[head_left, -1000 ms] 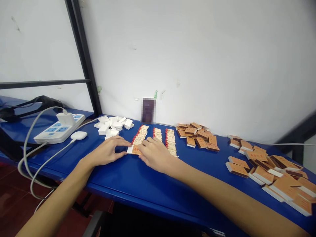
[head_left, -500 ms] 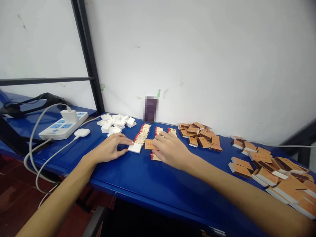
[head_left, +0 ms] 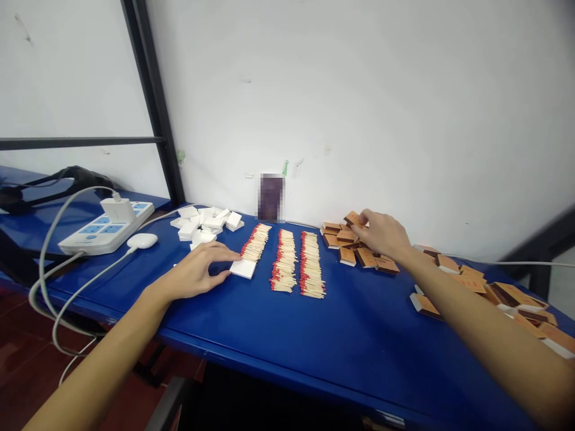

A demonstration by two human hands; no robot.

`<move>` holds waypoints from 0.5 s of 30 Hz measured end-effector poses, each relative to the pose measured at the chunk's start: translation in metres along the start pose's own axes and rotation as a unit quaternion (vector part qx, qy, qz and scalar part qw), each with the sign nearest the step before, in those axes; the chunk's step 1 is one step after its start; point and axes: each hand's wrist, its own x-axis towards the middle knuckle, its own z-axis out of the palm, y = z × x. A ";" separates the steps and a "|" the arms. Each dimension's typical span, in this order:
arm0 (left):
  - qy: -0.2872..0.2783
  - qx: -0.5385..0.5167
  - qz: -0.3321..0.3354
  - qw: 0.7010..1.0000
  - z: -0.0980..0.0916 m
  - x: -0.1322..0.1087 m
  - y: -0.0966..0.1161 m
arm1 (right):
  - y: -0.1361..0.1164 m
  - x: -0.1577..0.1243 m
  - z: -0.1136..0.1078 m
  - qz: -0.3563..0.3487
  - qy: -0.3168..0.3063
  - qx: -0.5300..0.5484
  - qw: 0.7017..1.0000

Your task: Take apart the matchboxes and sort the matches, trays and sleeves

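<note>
1 hand (R) [head_left: 383, 232] now @ boxes [head_left: 366, 258]

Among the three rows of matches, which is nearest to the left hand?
The leftmost row, ending by the white box at the left hand; the middle row and right row lie farther away.

On our desk [head_left: 314, 341] we see three match rows [head_left: 284, 254] between piled inner trays [head_left: 213, 222], left, and a matchbox pile [head_left: 366, 257], right; a single tray [head_left: 243, 269] lies before the leftmost row, a power strip [head_left: 90, 239] far left.
</note>
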 end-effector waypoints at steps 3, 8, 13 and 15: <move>0.008 -0.008 0.004 1.000 -0.001 0.001 0.004 | 0.022 0.002 0.018 0.041 -0.028 0.011 0.999; 0.019 -0.014 0.000 1.000 -0.002 0.002 0.006 | 0.037 -0.013 0.021 0.033 -0.013 0.023 0.999; 0.065 -0.015 0.006 0.998 0.000 0.002 0.008 | 0.064 -0.051 -0.004 -0.033 -0.091 0.007 0.995; 0.093 -0.006 -0.008 0.996 0.000 0.003 0.008 | 0.081 -0.076 -0.010 -0.087 -0.149 0.002 0.985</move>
